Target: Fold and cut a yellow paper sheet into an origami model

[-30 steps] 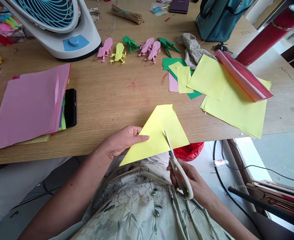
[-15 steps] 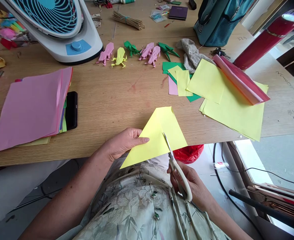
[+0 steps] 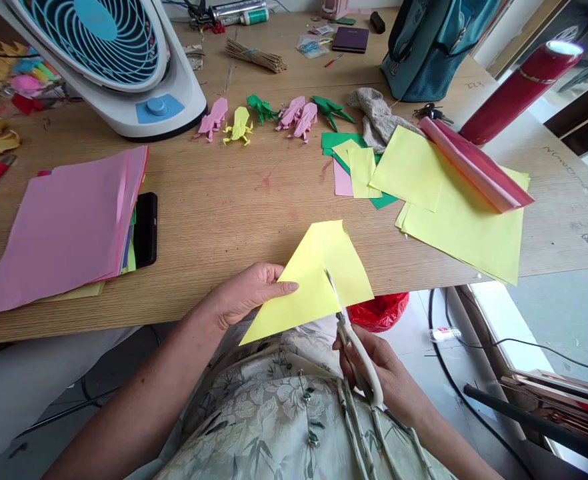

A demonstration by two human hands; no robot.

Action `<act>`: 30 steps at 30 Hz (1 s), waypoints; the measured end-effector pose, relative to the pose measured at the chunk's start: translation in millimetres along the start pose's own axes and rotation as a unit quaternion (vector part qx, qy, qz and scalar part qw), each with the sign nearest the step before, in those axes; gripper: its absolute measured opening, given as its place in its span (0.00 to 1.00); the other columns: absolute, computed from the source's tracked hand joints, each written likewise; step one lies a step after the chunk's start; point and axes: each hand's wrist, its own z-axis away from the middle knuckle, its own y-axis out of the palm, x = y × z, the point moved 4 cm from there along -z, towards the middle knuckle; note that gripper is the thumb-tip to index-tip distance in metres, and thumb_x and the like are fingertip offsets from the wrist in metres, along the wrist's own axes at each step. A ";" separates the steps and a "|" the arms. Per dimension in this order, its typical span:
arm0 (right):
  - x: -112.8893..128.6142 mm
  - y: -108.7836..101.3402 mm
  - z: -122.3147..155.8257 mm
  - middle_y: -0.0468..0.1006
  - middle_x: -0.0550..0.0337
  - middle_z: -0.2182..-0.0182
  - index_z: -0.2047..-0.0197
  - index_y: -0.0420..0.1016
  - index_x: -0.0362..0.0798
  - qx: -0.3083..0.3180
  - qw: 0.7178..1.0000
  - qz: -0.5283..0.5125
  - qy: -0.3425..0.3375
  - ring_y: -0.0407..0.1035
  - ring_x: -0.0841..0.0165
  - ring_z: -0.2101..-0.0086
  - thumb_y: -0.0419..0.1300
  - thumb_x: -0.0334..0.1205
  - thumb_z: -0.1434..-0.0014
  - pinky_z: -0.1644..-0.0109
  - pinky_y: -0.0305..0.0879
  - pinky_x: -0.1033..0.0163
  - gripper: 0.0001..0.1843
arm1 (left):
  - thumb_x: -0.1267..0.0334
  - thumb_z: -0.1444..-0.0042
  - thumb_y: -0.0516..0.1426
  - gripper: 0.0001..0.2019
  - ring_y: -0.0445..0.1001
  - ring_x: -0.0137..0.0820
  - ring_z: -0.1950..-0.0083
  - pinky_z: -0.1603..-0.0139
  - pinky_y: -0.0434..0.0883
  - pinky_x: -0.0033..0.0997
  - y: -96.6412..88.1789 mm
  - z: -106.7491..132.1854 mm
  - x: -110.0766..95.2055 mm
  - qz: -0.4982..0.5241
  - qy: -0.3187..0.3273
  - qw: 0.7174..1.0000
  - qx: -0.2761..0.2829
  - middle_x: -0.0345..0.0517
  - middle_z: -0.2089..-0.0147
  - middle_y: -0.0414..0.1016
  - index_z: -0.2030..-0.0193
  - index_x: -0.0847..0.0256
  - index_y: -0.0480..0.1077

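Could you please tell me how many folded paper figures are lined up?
6, left to right: first pink figure, yellow figure, first green figure, second pink figure, third pink figure beside it, second green figure. The fan might hide others.

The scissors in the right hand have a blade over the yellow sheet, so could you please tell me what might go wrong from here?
The yellow sheet is gripped only at its left side by the left hand, so its unheld right side might twist and spoil a cut. The scissors could nick the left thumb if they swung that way. A loose piece might drop toward the red bag below.
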 end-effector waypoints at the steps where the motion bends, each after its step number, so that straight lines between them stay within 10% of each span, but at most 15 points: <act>1: 0.4 0.2 -0.3 0.65 0.68 0.82 0.64 0.63 0.48 0.001 1.000 -0.001 0.002 0.57 0.75 0.81 0.57 0.70 0.45 0.77 0.52 0.68 0.30 | 0.52 0.57 0.71 0.22 0.77 0.31 0.68 0.68 0.71 0.25 0.4 0.1 0.5 0.000 -0.002 1.000 0.002 0.50 0.64 0.82 0.60 0.66 0.78; 30: 2.8 5.1 -4.3 0.66 0.68 0.84 0.65 0.64 0.49 -0.031 0.999 -0.004 -0.027 0.57 0.75 0.83 0.58 0.67 0.43 0.78 0.54 0.68 0.27 | 0.54 0.52 0.70 0.20 0.78 0.29 0.68 0.67 0.73 0.24 8.6 3.9 7.5 0.028 -0.006 0.999 0.028 0.50 0.63 0.83 0.58 0.66 0.78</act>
